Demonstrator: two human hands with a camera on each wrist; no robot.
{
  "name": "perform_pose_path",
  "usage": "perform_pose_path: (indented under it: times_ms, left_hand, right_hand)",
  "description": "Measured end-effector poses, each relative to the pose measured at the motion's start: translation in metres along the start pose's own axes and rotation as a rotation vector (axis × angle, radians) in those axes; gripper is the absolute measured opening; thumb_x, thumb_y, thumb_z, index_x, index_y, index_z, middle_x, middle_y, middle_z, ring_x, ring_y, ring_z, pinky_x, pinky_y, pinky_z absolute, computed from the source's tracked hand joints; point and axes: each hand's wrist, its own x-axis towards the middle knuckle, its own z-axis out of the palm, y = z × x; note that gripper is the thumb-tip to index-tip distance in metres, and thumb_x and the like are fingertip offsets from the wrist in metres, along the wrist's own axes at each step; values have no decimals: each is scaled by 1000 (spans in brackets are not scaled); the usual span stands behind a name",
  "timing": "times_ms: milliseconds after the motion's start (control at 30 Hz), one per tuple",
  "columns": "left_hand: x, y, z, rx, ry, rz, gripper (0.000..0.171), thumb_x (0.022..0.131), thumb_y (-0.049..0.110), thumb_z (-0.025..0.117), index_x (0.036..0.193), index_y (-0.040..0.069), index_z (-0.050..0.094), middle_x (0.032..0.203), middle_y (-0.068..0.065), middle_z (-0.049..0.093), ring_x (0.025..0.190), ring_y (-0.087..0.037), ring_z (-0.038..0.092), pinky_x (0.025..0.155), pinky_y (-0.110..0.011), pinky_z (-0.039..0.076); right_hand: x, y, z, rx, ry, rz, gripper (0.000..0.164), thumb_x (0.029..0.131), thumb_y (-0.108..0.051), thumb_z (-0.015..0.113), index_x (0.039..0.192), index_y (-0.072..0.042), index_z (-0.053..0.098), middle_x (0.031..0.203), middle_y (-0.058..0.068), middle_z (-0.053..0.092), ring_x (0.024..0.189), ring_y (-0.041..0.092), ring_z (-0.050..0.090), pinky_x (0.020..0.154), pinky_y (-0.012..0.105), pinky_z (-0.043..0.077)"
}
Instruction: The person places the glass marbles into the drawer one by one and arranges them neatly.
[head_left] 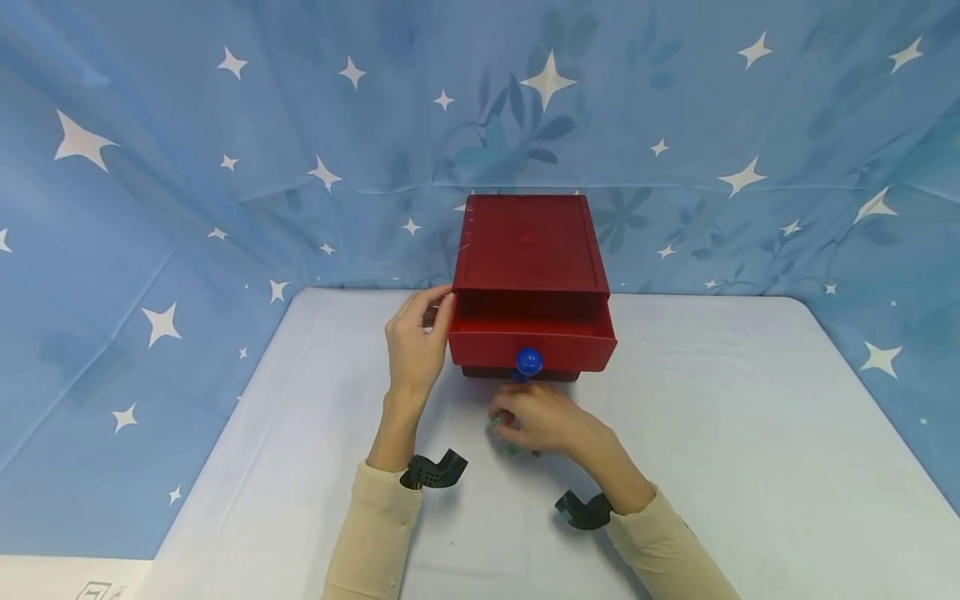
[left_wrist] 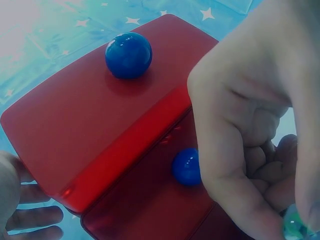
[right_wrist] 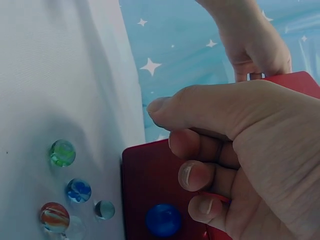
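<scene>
A red two-drawer box (head_left: 528, 242) stands on the white table with its upper drawer (head_left: 487, 348) pulled out; that drawer's front bears a round blue knob (head_left: 528, 362). My left hand (head_left: 418, 346) rests against the box's left side, fingers extended along it. In front of the drawers, my right hand (head_left: 543, 417) pinches a green-tinged glass marble (left_wrist: 295, 227) between thumb and index finger; in the right wrist view the thumb hides it. Beside that hand lie a green marble (right_wrist: 62, 153), a blue marble (right_wrist: 79, 190), an orange-swirled marble (right_wrist: 55, 217) and clear ones on the table.
The lower drawer (left_wrist: 150, 195), closed, has its own blue knob (left_wrist: 187, 166) under the pulled-out one. A blue star-patterned cloth (head_left: 337, 125) hangs behind and left of the white table (head_left: 712, 417). Dark camera mounts (head_left: 435, 471) sit at both wrists.
</scene>
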Motion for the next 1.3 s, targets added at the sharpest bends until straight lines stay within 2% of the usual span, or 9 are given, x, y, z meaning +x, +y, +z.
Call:
perform_pose_path:
  times_ms: [633, 933, 1300]
  left_hand:
    - [-2, 0, -1, -13, -1, -2, 23, 99, 20, 64, 114, 5, 73, 100, -10, 74, 76, -19, 72, 72, -33, 63]
    - [-3, -1, 0, -6, -2, 3, 22, 99, 19, 63, 113, 5, 73, 99, -10, 74, 76, -19, 73, 71, -31, 62]
    - [-2, -2, 1, -23, -4, 6, 22, 99, 19, 63, 113, 5, 73, 100, -10, 74, 75, -20, 73, 71, -30, 62]
  right_hand:
    - [-2, -4, -6, 27, 41, -53, 10, 83, -16, 76, 93, -14, 72, 78, -7, 61, 68, 1, 52, 63, 16, 48]
    - [-5, -10, -13, 62, 35, -47, 11, 84, -17, 75, 95, -14, 73, 82, -6, 65, 73, 13, 64, 65, 16, 49]
    - [-8, -16, -23, 67, 36, -42, 12, 85, -19, 75, 96, -15, 73, 81, -7, 63, 71, 9, 59, 64, 16, 48]
